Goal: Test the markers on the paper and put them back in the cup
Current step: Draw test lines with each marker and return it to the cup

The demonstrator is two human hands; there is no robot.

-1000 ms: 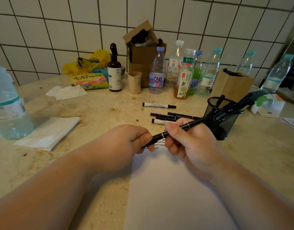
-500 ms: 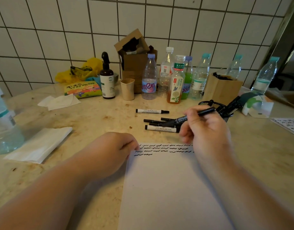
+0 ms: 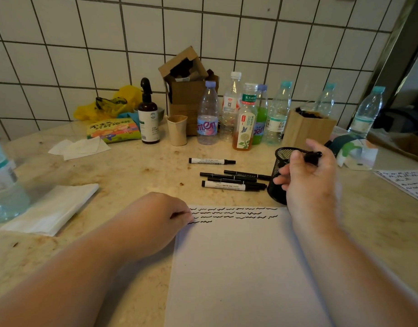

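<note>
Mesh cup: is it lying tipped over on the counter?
No, the mesh cup stands upright, with the right hand holding a marker over it.
</note>
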